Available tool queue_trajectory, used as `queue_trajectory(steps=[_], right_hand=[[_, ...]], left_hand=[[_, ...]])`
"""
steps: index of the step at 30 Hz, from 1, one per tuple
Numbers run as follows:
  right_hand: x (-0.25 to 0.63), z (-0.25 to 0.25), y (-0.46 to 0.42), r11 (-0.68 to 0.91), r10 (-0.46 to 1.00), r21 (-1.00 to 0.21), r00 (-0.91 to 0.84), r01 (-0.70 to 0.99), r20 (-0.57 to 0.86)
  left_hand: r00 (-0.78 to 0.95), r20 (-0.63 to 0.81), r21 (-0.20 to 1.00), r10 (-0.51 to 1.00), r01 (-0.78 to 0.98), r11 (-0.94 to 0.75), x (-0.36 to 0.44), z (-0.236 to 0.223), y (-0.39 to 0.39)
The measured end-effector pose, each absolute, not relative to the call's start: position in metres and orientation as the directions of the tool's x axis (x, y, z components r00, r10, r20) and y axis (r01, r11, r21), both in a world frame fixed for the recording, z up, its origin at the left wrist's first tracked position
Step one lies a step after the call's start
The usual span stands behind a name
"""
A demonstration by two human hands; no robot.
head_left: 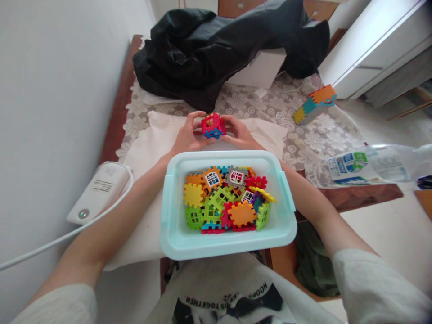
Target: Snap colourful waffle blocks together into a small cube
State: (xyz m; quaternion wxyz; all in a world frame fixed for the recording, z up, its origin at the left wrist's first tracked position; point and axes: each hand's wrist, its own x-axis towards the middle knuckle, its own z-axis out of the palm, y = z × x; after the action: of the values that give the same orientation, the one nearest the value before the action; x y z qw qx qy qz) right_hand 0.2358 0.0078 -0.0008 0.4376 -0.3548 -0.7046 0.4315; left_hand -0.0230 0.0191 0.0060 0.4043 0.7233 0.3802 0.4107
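Note:
Held between my two hands is a small cube of interlocking building tiles (213,126), red on its upper part and blue along the bottom, with a window opening in its sides. My left hand (189,133) grips its left side, fingers curled over the back and thumb at the lower front. On the right side, my right hand (240,133) closes on it with thumb and fingers. Just in front of my body is a light blue plastic tub (168,243), between my forearms. Loose notched tiles (222,200) in green, orange, yellow, red and grey fill it, some with white window frames.
A joined orange, blue and yellow tile block (315,103) stands at the right on the lace tablecloth (324,139). Near it lie white window frames (283,119). A plastic bottle (371,165) is at right, a white corded device (100,192) at left, black cloth (216,45) behind.

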Motion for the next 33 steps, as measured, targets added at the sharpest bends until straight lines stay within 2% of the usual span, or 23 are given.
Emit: queue_trajectory(steps=[4, 11, 16, 22, 33], right_hand=[[0.234, -0.002, 0.01, 0.359, 0.888, -0.927, -0.345, 0.111, 0.303], [0.233, -0.003, 0.012, 0.381, 0.874, -0.92, -0.361, 0.09, 0.326], [0.234, -0.001, 0.011, 0.365, 0.855, -0.922, -0.438, 0.129, 0.277], [0.231, 0.008, -0.003, 0.384, 0.836, -0.914, -0.47, 0.13, 0.285], [0.23, -0.004, 0.01, 0.429, 0.829, -0.901, -0.424, 0.06, 0.366]], left_hand=[[0.418, 0.355, 0.835, 0.836, 0.26, -0.484, -0.025, 0.006, 0.017], [0.534, 0.431, 0.644, 0.728, 0.382, -0.662, -0.029, 0.006, 0.009], [0.493, 0.406, 0.624, 0.769, 0.466, -0.628, -0.028, 0.008, 0.005], [0.435, 0.39, 0.573, 0.812, 0.575, -0.583, -0.03, 0.012, 0.003], [0.51, 0.493, 0.526, 0.705, 0.471, -0.708, -0.031, 0.01, 0.008]])
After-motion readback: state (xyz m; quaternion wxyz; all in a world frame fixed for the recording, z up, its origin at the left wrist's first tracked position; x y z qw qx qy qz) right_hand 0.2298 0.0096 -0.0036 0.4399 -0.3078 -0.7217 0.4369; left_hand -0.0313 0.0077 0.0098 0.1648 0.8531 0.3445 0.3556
